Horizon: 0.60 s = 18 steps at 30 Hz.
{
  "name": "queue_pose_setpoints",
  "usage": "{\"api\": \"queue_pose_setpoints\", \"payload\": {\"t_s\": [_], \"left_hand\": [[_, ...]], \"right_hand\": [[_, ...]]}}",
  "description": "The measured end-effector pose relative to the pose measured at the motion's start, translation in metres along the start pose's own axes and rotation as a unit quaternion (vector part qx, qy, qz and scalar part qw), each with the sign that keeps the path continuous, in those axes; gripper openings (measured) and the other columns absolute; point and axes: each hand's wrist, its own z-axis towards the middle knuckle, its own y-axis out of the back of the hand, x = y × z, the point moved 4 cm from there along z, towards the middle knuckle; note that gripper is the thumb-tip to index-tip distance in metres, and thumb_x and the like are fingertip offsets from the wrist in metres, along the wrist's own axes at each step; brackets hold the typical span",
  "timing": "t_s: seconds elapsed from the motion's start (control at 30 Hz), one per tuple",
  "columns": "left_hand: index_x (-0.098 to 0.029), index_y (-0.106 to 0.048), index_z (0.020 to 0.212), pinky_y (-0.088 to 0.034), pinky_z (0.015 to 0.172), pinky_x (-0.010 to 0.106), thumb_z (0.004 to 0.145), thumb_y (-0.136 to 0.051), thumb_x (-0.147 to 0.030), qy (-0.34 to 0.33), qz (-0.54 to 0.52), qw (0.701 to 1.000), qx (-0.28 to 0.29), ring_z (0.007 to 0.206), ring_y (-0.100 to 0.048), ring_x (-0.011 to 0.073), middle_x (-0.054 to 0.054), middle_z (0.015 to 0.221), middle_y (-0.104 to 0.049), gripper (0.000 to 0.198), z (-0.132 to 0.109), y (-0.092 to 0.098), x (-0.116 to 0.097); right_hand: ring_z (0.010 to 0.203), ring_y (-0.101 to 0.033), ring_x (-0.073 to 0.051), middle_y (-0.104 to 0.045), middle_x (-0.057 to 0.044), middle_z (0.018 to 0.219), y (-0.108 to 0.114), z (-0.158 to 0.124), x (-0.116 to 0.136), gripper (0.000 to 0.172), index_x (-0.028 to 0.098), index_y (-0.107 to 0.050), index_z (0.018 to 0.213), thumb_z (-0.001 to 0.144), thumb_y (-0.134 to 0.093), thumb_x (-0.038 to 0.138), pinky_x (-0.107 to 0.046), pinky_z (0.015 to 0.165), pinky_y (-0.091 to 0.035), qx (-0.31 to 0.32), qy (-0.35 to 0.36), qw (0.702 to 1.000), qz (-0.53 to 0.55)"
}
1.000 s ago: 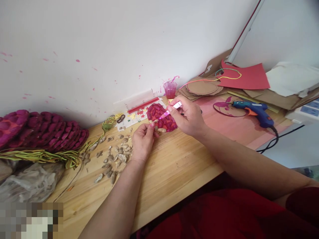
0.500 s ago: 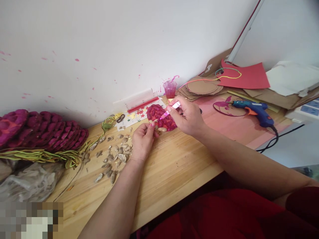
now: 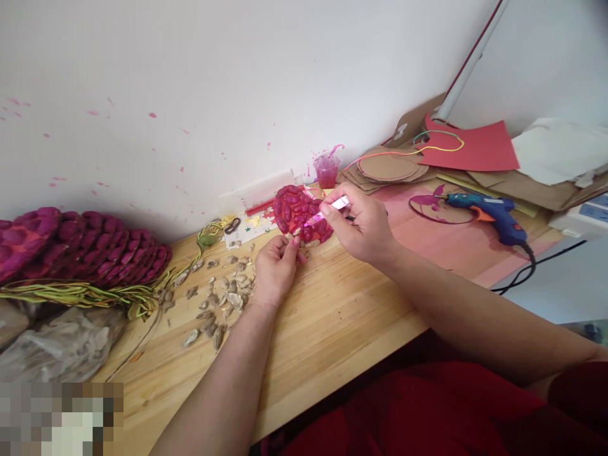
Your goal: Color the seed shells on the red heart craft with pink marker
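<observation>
My left hand (image 3: 275, 269) pinches the lower edge of a round disc covered in red-painted shells (image 3: 295, 212) and holds it tilted up off the wooden table (image 3: 332, 316). My right hand (image 3: 363, 221) is closed round a small pink-stained brush (image 3: 327, 210), its tip touching the disc's face. Loose unpainted shells (image 3: 221, 301) lie scattered just left of my left hand.
A row of finished magenta shell discs (image 3: 80, 247) with green-yellow cords (image 3: 85, 294) lies at the left. Against the wall stand a pink paint cup (image 3: 325, 170) and a star sticker sheet (image 3: 249, 225). A blue glue gun (image 3: 489, 212), cardboard rounds (image 3: 387, 168) and red paper (image 3: 479, 149) are at the right.
My left hand has lifted and tilted the shell disc up toward the wall; the brush in my right hand stays on its face.
</observation>
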Motion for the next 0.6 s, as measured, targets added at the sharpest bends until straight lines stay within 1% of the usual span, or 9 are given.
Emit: {"api": "queue_pose_setpoints", "payload": {"t_s": [0.1, 0.23, 0.3, 0.4, 0.47, 0.6], "left_hand": [[-0.021, -0.060, 0.070, -0.030, 0.045, 0.023, 0.088, -0.063, -0.055, -0.006, 0.009, 1.000, 0.011, 0.047, -0.043, 0.0112, 0.001, 0.059, -0.063, 0.038, -0.002, -0.001, -0.004], [-0.021, -0.059, 0.070, -0.029, 0.046, 0.024, 0.090, -0.062, -0.049, -0.008, 0.030, 1.000, 0.005, 0.048, -0.044, 0.0122, 0.000, 0.057, -0.061, 0.035, -0.005, 0.000, -0.010], [-0.021, -0.059, 0.070, -0.028, 0.047, 0.024, 0.090, -0.061, -0.048, -0.004, 0.038, 0.999, 0.003, 0.049, -0.043, 0.0123, 0.000, 0.057, -0.061, 0.033, -0.005, 0.000, -0.011], [-0.021, -0.058, 0.070, -0.028, 0.047, 0.024, 0.090, -0.061, -0.047, -0.003, 0.040, 0.999, 0.000, 0.049, -0.043, 0.0123, 0.000, 0.058, -0.062, 0.033, -0.005, -0.001, -0.011], [-0.021, -0.059, 0.070, -0.028, 0.047, 0.024, 0.090, -0.061, -0.047, -0.008, 0.038, 0.999, -0.002, 0.050, -0.044, 0.0123, 0.000, 0.059, -0.063, 0.033, -0.005, -0.001, -0.011], [-0.020, -0.059, 0.070, -0.030, 0.049, 0.024, 0.091, -0.061, -0.045, -0.020, 0.049, 0.999, -0.004, 0.051, -0.045, 0.0123, 0.001, 0.060, -0.064, 0.032, -0.005, -0.001, -0.012]], "right_hand": [[0.057, -0.049, -0.011, -0.060, 0.003, 0.070, -0.001, -0.001, 0.004, 0.013, 0.021, -0.058, 0.088, 0.095, -0.059, 0.032, -0.026, 0.058, -0.038, 0.005, 0.006, 1.000, 0.013], [0.057, -0.049, -0.011, -0.063, 0.002, 0.073, -0.005, -0.001, 0.003, 0.013, 0.021, -0.059, 0.089, 0.096, -0.059, 0.032, -0.026, 0.058, -0.038, 0.032, 0.001, 0.999, 0.021], [0.059, -0.050, -0.011, -0.063, 0.002, 0.073, -0.005, -0.001, 0.001, 0.013, 0.021, -0.058, 0.088, 0.095, -0.059, 0.032, -0.027, 0.058, -0.038, 0.029, 0.000, 1.000, 0.009], [0.063, -0.054, -0.013, -0.063, 0.001, 0.073, -0.003, 0.000, 0.000, 0.014, 0.022, -0.057, 0.087, 0.095, -0.060, 0.032, -0.027, 0.061, -0.040, 0.009, 0.010, 1.000, -0.014], [0.062, -0.053, -0.013, -0.063, 0.002, 0.072, -0.002, 0.000, 0.000, 0.014, 0.022, -0.057, 0.087, 0.095, -0.060, 0.033, -0.027, 0.060, -0.039, 0.002, 0.009, 1.000, -0.011], [0.056, -0.049, -0.011, -0.060, 0.003, 0.068, -0.004, 0.000, 0.001, 0.013, 0.022, -0.058, 0.087, 0.096, -0.059, 0.032, -0.026, 0.056, -0.037, 0.025, 0.003, 1.000, 0.008]]}}
